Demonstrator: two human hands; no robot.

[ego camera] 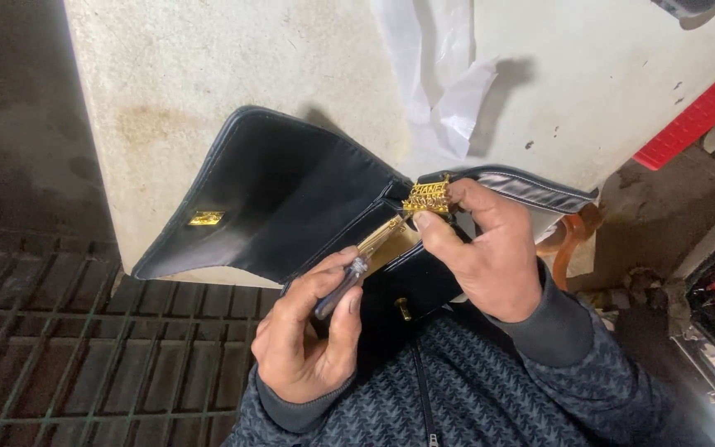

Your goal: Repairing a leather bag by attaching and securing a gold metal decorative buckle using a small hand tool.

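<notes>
Black handbag (291, 199) lies open at the near edge of a pale, stained table (208, 66), its quilted flap spread out to the left and far side, with a small gold plate (206, 218) fixed on the flap's inner face. The bag's body hangs over the table edge toward the person's chest, and a small gold stud (404, 309) shows on its dark front.

The right hand (490, 257) is closed in a pinch on a gold lettered ornament (426, 197) at the bag's top edge, thumb and forefinger pressing it from the near side. The left hand (304, 331) is wrapped around the dark handle of a thin tool (349, 281), gripping it firmly; the tool's shaft runs up and to the right across a gold metal plate (391, 240) toward the ornament. Whether the tip touches the ornament cannot be told, since the right thumb covers that spot.

A band of shiny dark strap or trim (531, 189) runs right from the ornament, partly behind the right hand. On the far side of the table lies a crumpled white plastic sheet (440, 74), apart from the bag. A red crate edge (697, 116) juts in at the far right, and something orange-brown and curved (568, 240) sits just past the right wrist, below the table edge. Under the table to the left is a dark metal floor grating (68, 331). Both forearms wear patterned dark blue sleeves (539, 381).
</notes>
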